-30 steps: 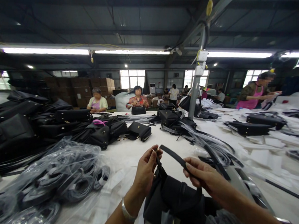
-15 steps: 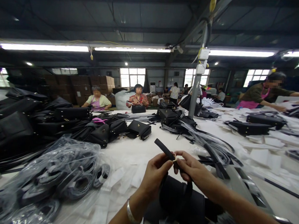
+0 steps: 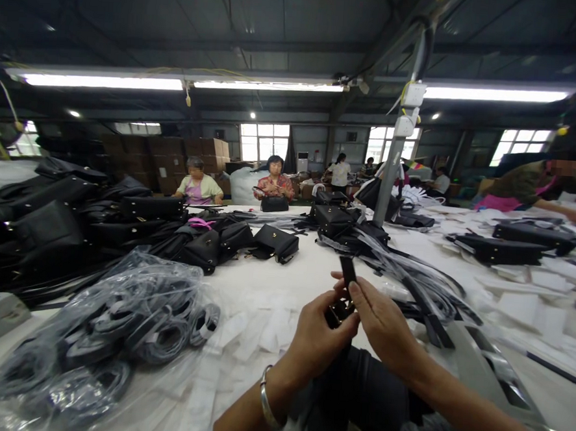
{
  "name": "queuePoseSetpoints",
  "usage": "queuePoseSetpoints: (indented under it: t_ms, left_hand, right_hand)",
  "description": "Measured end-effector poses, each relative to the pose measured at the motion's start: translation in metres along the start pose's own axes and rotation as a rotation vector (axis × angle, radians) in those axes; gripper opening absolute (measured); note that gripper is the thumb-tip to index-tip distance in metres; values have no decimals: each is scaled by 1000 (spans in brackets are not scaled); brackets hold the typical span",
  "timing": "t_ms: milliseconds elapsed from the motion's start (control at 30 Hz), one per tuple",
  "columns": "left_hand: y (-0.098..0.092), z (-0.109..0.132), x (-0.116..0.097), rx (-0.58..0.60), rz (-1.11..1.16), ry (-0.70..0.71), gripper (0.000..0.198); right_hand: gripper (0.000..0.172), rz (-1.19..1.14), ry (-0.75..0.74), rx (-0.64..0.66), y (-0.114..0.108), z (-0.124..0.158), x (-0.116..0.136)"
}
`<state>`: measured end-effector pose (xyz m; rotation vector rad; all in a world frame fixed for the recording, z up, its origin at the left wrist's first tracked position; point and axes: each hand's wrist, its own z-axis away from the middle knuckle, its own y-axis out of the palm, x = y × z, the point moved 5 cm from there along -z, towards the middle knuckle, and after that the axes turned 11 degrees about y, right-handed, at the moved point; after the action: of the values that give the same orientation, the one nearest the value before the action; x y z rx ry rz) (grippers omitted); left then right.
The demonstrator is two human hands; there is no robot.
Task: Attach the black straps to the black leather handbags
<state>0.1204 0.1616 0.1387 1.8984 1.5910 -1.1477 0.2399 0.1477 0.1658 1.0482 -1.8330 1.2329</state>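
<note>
The job looks part done: above the black bag point(image 3: 377, 393), the left hand point(image 3: 324, 328) pinches around a shiny buckle point(image 3: 345, 305) and the right hand point(image 3: 383, 322) has its grip pinching the black strap point(image 3: 347, 271), whose end pokes up, seemingly not tucked down yet.

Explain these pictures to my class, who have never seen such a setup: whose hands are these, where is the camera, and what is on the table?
There is no machine here, just a person using two bare hands. The camera is worn on that person's head, looking forward and down.

The left hand, with a silver bangle at its wrist, and the right hand hold a black strap over a black handbag.

On the white table lie more black handbags and, at left, coiled straps in clear plastic. Co-workers are across the table.
</note>
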Motion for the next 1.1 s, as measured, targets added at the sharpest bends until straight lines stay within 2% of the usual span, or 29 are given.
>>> queuePoseSetpoints:
  t_ms: [67, 233, 333, 433, 567, 667, 733, 767, 833, 933, 1033, 1100]
  left_hand:
    - [2, 0, -3, 66, -6, -37, 32]
    - [4, 5, -7, 222, -126, -86, 30]
    - [5, 7, -11, 260, -192, -58, 25]
    - [4, 10, -14, 293, -299, -52, 22]
    - [-2, 15, -15, 372, -398, -44, 21]
    - [-12, 18, -13, 397, -429, -64, 23]
    - [-18, 19, -10, 377, -441, -80, 25]
    - [-20, 19, -10, 360, -438, -80, 26]
    - [-21, 20, -9, 329, -416, -73, 27]
    - [-19, 21, -8, 304, -402, -64, 29]
    - [-16, 24, -8, 305, -410, -50, 29]
    - [-14, 26, -8, 313, -405, -40, 28]
  right_hand:
    - [31, -192, 35, -63, -12, -2, 4]
    - [21, -932, 123, -253, -60, -10, -1]
    - [26, -1127, 185, -361, -86, -9, -15]
    - [28, -1170, 190, -423, -105, -4, -34]
    - [25, -1060, 83, -520, -140, 3, -52]
    - [26, -1019, 15, -601, -169, 7, -56]
    - [28, -1019, -20, -652, -179, 12, -53]
    - [28, -1031, -16, -662, -178, 15, -51]
    - [24, -1062, 74, -594, -162, 19, -46]
    - [13, -996, 311, -284, -112, 29, -38]
    - [26, -747, 446, 47, -67, 42, -29]
    - [35, -611, 500, 162, -50, 50, -27]
